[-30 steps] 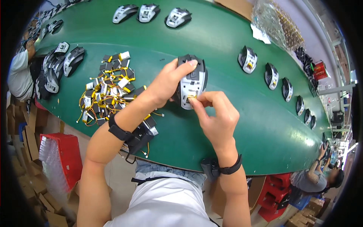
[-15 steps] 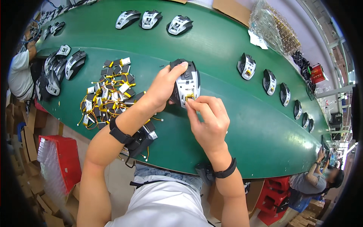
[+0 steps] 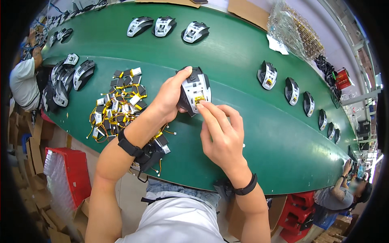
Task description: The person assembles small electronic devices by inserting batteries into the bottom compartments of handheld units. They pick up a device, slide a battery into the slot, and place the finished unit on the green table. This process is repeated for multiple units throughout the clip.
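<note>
My left hand [image 3: 170, 93] is wrapped round a black and silver computer mouse [image 3: 196, 86], its thumb on the mouse's upper end. Inside the opening in the mouse's casing lies a small battery [image 3: 199, 99] with yellow tape. The stretched index and middle fingers of my right hand [image 3: 223, 133] press at the lower edge of that opening, while the thumb stands apart below. Their tips cover part of the battery. Left of my left forearm, a heap of small silver and black batteries [image 3: 115, 106] with thin coloured leads spreads over the green table.
Three mice [image 3: 165, 26] lie along the far side of the green table [image 3: 227, 162]. A curved row of mice [image 3: 291, 91] runs down the right, and more mice [image 3: 60, 93] are piled at left. Plastic-wrapped goods [image 3: 296, 32] lie at the back. Co-workers sit at both ends.
My right thumb has come away from the mouse's opening and dropped lower. The index and middle fingers now press there. The mouse has shifted slightly left, still in my left hand.
</note>
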A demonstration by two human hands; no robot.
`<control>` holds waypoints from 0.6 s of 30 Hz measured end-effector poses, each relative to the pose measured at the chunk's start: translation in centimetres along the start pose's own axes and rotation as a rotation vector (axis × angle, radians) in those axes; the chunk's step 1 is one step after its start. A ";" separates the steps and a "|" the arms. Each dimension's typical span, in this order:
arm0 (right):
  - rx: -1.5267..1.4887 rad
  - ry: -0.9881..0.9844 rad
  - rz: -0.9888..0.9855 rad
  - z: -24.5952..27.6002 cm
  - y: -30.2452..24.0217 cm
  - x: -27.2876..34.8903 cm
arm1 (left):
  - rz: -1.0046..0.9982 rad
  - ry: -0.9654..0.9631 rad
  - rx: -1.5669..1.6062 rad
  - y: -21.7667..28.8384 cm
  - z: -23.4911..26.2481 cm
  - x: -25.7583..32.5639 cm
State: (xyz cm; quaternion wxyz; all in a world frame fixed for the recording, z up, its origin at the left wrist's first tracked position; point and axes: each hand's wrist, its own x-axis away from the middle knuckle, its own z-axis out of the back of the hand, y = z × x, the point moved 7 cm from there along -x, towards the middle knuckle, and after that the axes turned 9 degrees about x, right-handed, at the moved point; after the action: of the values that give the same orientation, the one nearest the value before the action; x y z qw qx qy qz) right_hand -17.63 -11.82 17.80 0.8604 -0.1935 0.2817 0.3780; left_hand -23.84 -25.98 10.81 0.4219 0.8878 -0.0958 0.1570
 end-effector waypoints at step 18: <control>-0.151 0.161 0.010 1.1 0.8 0.0 | -0.031 0.016 -0.054 0.3 -0.3 0.4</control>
State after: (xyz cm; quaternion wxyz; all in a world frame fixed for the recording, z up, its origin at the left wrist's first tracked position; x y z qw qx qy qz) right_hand -17.86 -10.72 18.51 0.8161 -0.2858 0.3216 0.3858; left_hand -23.60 -25.95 11.31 0.4486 0.8763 -0.0830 0.1548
